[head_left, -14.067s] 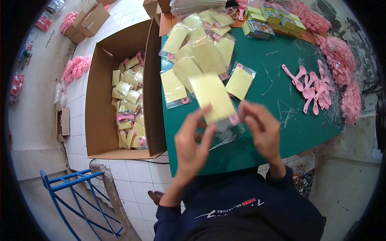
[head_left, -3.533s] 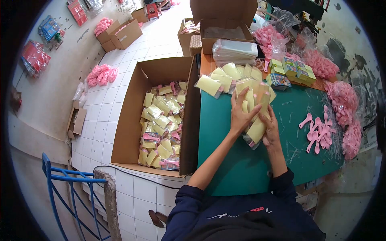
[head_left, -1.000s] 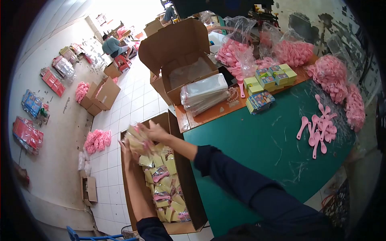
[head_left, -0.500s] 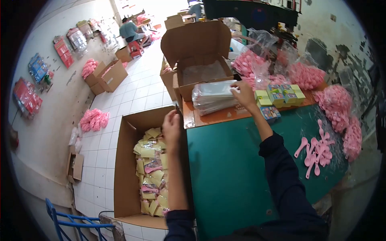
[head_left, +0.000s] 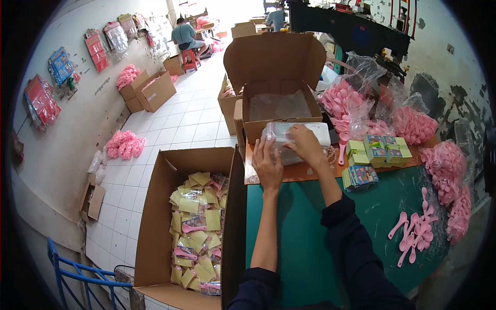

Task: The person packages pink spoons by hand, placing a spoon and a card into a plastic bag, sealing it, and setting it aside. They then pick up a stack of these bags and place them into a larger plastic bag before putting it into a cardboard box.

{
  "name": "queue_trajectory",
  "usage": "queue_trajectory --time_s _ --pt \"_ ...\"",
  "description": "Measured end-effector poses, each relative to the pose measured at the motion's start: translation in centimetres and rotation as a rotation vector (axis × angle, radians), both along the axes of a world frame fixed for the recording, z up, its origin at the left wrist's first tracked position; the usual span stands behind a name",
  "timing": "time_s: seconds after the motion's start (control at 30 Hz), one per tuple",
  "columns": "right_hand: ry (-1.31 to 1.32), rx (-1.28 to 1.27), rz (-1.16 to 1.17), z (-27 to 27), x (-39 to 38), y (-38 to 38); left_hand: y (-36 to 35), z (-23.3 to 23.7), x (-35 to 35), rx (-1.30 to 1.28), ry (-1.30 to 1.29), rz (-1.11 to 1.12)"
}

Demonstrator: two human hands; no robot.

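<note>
A stack of clear plastic bags (head_left: pixel 319 133) lies in front of the open carton. My left hand (head_left: pixel 267 164) rests at its left end, fingers spread and touching the bags. Over the top of the stack, my right hand (head_left: pixel 305 143) has its fingers bent and pinched at the upper plastic bag; the exact contact is partly hidden. Right of the stack are a pink spoon (head_left: pixel 342 149) and several piles of small printed cards (head_left: pixel 376 150). Loose pink spoons (head_left: pixel 413 230) lie on the green tabletop (head_left: pixel 305 243).
A deep carton (head_left: pixel 147 232) at the left holds many packets with yellowish cards and pink spoons. Behind the bags stands an open carton (head_left: pixel 276 57). Bags of pink spoons (head_left: pixel 343 103) line the right side. A blue metal frame (head_left: pixel 77 274) stands lower left. People sit farther back.
My left hand has come from above the deep carton rightward onto the bag stack. My right hand has moved from the stack's right corner toward its middle. The camera view has shifted.
</note>
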State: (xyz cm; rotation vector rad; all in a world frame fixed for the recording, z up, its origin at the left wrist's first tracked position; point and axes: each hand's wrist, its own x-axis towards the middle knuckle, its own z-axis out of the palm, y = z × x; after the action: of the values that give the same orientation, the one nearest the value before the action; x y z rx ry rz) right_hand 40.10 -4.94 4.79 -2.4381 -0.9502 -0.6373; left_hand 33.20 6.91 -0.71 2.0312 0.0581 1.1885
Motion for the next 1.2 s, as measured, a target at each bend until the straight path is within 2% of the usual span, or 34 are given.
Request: queue_trajectory --time_s 0.03,0.27,0.53,0.77,0.87,0.97,1.07,1.2 --pt "0.008 0.023 -0.002 -0.1 0.3 0.0 0.0 -0.5 0.3 0.06 0.029 0.013" --pt "0.028 0.158 -0.027 -0.1 1.1 0.4 0.0 -1.7 0.6 0.058 -0.011 0.046" --pt "0.037 0.225 -0.087 0.1 1.5 0.4 -0.2 -1.4 0.2 -0.086 0.016 -0.011" --pt "0.039 0.318 -0.041 -0.4 1.9 0.0 -0.4 -1.0 0.3 -0.084 0.038 0.001" --pt "0.081 0.251 -0.078 0.3 1.3 0.2 -0.3 -1.1 0.3 -0.067 0.05 0.026" --pt "0.019 0.213 -0.014 0.1 1.0 0.3 -0.3 -1.1 0.2 -0.043 0.051 0.06" --pt "-0.149 0.026 -0.123 0.3 0.3 1.3 -0.4 -1.1 0.2 -0.04 0.052 0.068" --pt "-0.147 -0.016 -0.168 0.3 0.2 1.8 -0.3 -1.2 0.2 -0.041 0.061 0.073"
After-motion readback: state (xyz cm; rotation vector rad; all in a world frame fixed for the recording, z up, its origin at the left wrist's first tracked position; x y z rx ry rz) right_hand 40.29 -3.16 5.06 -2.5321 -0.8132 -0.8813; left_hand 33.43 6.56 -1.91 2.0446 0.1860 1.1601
